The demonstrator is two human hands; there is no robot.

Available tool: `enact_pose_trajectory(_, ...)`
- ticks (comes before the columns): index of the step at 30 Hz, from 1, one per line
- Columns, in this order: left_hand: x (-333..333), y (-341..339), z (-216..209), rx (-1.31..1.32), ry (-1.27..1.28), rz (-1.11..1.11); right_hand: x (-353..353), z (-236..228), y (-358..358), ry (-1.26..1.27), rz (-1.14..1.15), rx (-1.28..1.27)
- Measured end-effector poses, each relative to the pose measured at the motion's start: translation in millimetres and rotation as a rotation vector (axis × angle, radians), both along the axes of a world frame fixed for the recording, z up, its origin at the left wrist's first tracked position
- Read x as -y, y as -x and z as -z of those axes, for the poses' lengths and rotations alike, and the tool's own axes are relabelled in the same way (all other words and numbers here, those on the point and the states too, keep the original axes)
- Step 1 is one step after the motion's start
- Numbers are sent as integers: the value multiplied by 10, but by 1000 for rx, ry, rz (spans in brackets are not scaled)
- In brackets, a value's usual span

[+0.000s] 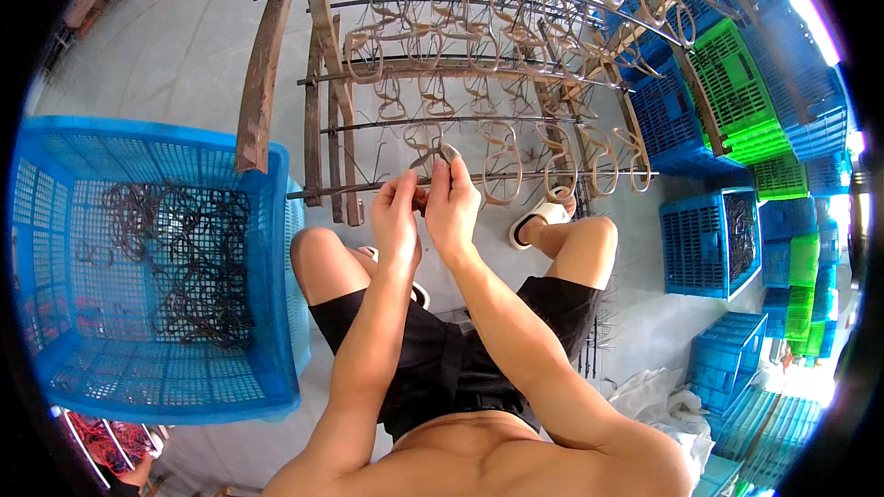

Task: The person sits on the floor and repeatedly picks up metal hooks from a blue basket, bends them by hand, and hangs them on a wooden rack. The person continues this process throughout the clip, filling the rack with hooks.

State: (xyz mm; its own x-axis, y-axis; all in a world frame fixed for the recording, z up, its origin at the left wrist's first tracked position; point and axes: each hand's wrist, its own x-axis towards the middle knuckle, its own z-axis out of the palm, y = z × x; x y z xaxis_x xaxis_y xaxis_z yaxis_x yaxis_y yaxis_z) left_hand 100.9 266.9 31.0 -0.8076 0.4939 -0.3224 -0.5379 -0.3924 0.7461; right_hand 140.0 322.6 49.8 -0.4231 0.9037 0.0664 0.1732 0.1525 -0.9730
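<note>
Both my hands meet at the front rod (351, 188) of a wooden rack, at its left part. My left hand (396, 219) is closed at the rod, fingers pressed together; what they pinch is hidden. Just beside it, my right hand (451, 207) pinches the edge of a brownish eyeglass frame (425, 155) with thumb and fingertips. Part of that frame is covered by my fingers. Along the same rod to the right hang several tan eyeglass frames (502, 166), apart from my hands.
More eyeglass frames (483, 51) hang in rows on the rack's farther rods. To my left stands a large blue crate (157, 405) with dark tangled pieces (198, 304) inside. Blue and green crates (732, 74) are stacked at right. A wooden post (262, 83) rises beside the blue crate.
</note>
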Motion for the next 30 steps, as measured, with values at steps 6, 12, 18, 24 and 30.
enact_pose_trajectory(6,25,59,-53,-54,105,54,11,235,21,149,8,-247)
enact_pose_trajectory(12,1134,535,-607,-733,654,561,-77,115,-303,328,-104,-299)
enact_pose_trajectory(18,2540,1881,605,-444,1544,277,91,-127,-357,367,-204,-217)
enact_pose_trajectory(24,2851,2192,1831,-311,1901,91,0,-305,-681,124,-176,130)
enact_pose_trajectory(30,2975,2360,2143,-407,1579,225,106,-342,-839,15,-188,192)
